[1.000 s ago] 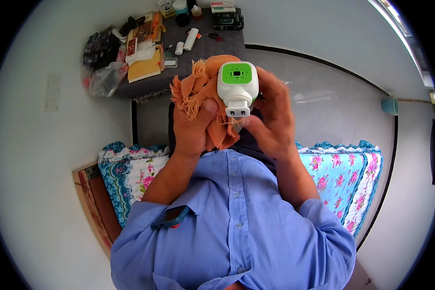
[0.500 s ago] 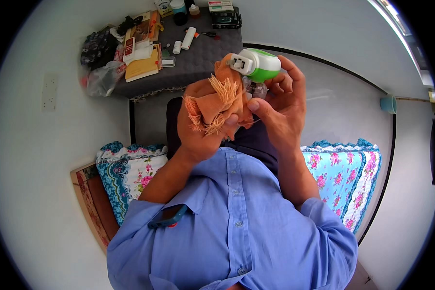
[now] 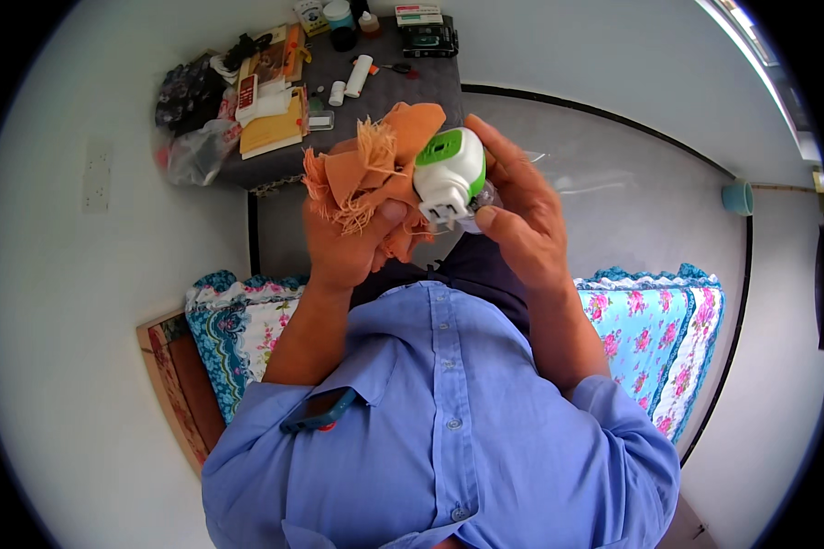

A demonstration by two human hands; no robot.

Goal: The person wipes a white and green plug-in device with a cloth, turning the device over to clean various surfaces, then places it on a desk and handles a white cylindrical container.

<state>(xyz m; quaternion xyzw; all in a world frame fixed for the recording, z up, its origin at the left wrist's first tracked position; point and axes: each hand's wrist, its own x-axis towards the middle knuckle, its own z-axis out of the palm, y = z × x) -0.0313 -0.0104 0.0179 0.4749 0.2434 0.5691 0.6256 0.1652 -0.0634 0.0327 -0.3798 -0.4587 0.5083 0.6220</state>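
My right hand grips a small white plug-in device with a green top, its plug end turned toward me. My left hand holds a frayed orange cloth bunched up against the left side of the device. Both hands are raised close in front of my chest, above my blue shirt. A clear part under the device is mostly hidden by my right fingers.
A dark table at the top carries books, bottles, a plastic bag and small items. A floral bedsheet spreads beneath me on both sides. A teal cup sits at the right by the wall. A phone sticks out of my shirt pocket.
The device was turned from upright with its green face toward me to lying on its side, then tilted plug-end down. The cloth moved from behind it to its left side.
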